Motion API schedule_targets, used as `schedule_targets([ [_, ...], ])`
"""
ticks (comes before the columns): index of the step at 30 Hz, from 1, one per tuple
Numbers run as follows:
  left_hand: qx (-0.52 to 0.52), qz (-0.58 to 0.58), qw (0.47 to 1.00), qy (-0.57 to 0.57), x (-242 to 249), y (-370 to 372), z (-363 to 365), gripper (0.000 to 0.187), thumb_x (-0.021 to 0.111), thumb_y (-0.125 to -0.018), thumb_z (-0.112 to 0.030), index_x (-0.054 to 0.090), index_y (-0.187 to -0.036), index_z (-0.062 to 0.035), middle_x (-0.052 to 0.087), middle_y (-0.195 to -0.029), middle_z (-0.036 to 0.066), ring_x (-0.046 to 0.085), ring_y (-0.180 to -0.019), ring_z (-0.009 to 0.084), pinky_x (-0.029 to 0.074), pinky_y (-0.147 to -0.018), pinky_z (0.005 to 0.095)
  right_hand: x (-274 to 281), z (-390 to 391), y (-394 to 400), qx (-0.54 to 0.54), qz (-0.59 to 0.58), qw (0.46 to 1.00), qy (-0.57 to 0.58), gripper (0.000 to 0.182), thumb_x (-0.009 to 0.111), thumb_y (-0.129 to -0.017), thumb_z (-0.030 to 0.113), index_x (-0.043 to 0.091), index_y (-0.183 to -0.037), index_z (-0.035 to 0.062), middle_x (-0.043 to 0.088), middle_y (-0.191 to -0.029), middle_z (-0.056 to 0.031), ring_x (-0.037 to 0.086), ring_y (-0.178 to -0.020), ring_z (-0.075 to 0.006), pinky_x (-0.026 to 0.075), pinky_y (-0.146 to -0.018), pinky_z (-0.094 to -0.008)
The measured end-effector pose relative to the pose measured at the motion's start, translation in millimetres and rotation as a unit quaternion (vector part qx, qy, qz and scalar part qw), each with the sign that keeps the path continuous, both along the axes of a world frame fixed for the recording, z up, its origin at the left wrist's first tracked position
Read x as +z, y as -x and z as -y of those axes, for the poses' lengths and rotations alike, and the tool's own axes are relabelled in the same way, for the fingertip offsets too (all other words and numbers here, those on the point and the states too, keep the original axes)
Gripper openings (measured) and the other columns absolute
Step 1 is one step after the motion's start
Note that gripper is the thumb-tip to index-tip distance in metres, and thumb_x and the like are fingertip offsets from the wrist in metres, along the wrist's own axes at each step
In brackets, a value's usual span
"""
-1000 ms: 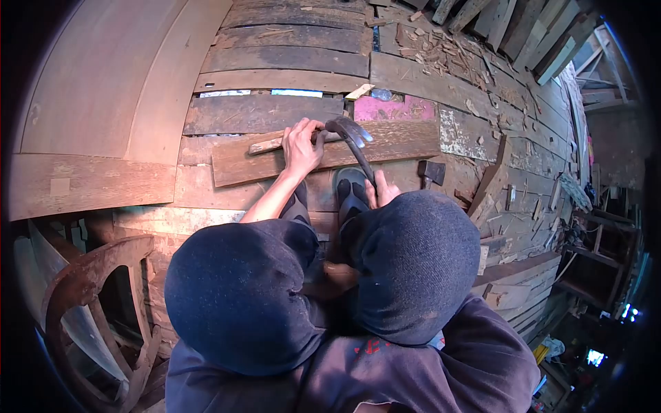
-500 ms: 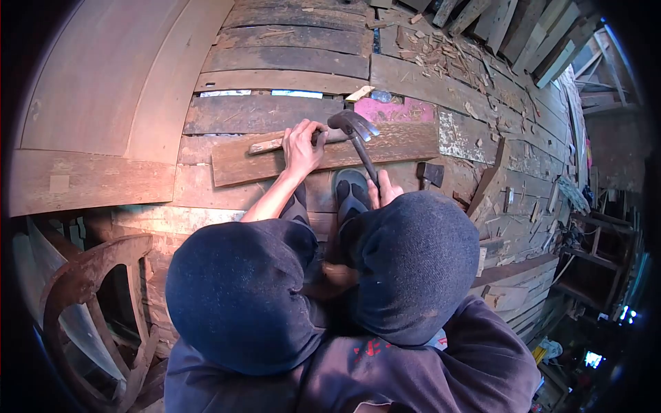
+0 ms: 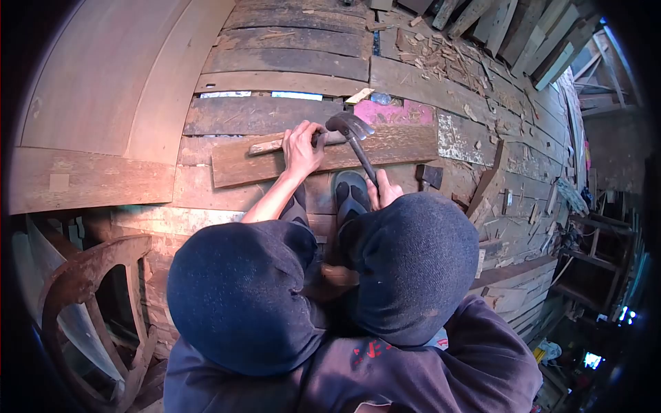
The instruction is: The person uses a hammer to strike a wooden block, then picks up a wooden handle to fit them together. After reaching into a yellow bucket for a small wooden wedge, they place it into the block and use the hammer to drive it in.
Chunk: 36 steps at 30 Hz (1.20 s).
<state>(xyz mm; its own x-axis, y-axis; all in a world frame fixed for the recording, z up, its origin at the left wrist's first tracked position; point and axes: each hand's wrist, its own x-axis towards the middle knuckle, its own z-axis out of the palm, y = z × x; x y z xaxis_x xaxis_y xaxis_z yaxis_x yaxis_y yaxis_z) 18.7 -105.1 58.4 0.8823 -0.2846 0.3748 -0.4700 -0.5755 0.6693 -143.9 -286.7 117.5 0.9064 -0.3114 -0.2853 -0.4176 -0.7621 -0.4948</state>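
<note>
My right hand (image 3: 387,191) is closed round the dark handle of a claw hammer (image 3: 362,153). The hammer's curved metal head is up and to the left of that hand, over the plank. My left hand (image 3: 301,149) is wrapped over a short wooden stick (image 3: 265,147) that lies along a long brown plank (image 3: 396,146). The stick's far end reaches close to the hammer head. Something small and dark shows at my left thumb and fingertip. The plank rests across the floor just beyond my feet.
A dark block-headed tool (image 3: 431,175) lies right of the plank. Wood chips (image 3: 441,58) litter the floorboards. Large wooden panels (image 3: 96,82) stand at left, above a curved wooden frame (image 3: 86,275). Stacked timber (image 3: 537,34) is at the far right. Gaps show between floorboards.
The hammer head has shifted very slightly left and tilted a little. My left hand and the stick stay in the same place.
</note>
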Motion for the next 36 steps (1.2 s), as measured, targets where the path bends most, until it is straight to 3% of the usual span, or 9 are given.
schedule_targets([
  [3,0.005,0.007,1.000,-0.003,-2,-1,1,0.018,0.072,-0.078,-0.010,0.069,-0.096,-0.0085,0.065,-0.086,0.008,0.066,-0.084,0.0298,0.042,-0.074,0.0411,6,3,-7,0.036,-0.046,0.998,-0.002,0.027,0.055,-0.101,0.042,0.050,-0.110,0.0168,0.067,-0.074,-0.0235,0.070,-0.074,-0.0458,0.051,-0.063,-0.0584],
  [9,0.009,0.006,1.000,-0.015,-2,0,0,0.020,0.071,-0.077,-0.010,0.069,-0.096,-0.0075,0.066,-0.088,0.009,0.066,-0.085,0.0301,0.043,-0.075,0.0414,2,-2,-1,0.010,0.015,1.000,-0.021,0.025,0.055,-0.102,0.040,0.050,-0.110,0.0166,0.067,-0.072,-0.0236,0.070,-0.074,-0.0453,0.051,-0.062,-0.0586],
  [12,0.008,0.005,1.000,-0.011,-1,-2,1,0.019,0.071,-0.077,-0.010,0.069,-0.096,-0.0080,0.066,-0.087,0.008,0.066,-0.084,0.0301,0.043,-0.075,0.0407,8,-1,-6,0.028,0.025,0.999,-0.017,0.017,0.060,-0.101,0.022,0.050,-0.099,0.0081,0.056,-0.060,-0.0239,0.060,-0.057,-0.0461,0.042,-0.049,-0.0512],
  [15,0.004,0.000,1.000,-0.001,-2,0,1,0.019,0.071,-0.076,-0.010,0.069,-0.095,-0.0085,0.066,-0.086,0.008,0.066,-0.083,0.0295,0.043,-0.075,0.0404,12,-7,1,0.011,0.087,0.996,-0.004,0.017,0.059,-0.101,0.022,0.050,-0.099,0.0077,0.057,-0.059,-0.0224,0.062,-0.056,-0.0442,0.043,-0.049,-0.0506],
  [21,-0.004,0.020,1.000,0.002,-3,-3,0,0.019,0.070,-0.076,-0.010,0.069,-0.095,-0.0097,0.067,-0.086,0.007,0.067,-0.082,0.0276,0.042,-0.074,0.0404,18,0,-6,-0.017,-0.020,0.998,-0.052,0.015,0.057,-0.102,0.020,0.051,-0.100,0.0063,0.061,-0.065,-0.0243,0.064,-0.061,-0.0445,0.045,-0.051,-0.0491],
  [24,0.004,0.006,1.000,-0.004,-4,-1,-1,0.018,0.069,-0.077,-0.010,0.069,-0.095,-0.0098,0.067,-0.085,0.007,0.067,-0.083,0.0277,0.042,-0.074,0.0407,4,-3,0,0.006,0.056,0.998,-0.015,0.014,0.057,-0.102,0.019,0.051,-0.100,0.0059,0.061,-0.066,-0.0249,0.064,-0.062,-0.0447,0.045,-0.051,-0.0488],
  [36,0.005,0.017,1.000,-0.010,-5,-8,2,0.016,0.074,-0.080,-0.017,0.068,-0.093,-0.0089,0.065,-0.086,0.007,0.065,-0.081,0.0293,0.042,-0.073,0.0412,12,-2,-8,0.016,0.023,0.999,-0.046,0.016,0.059,-0.100,0.020,0.050,-0.099,0.0066,0.061,-0.062,-0.0227,0.063,-0.057,-0.0437,0.045,-0.051,-0.0512],
])
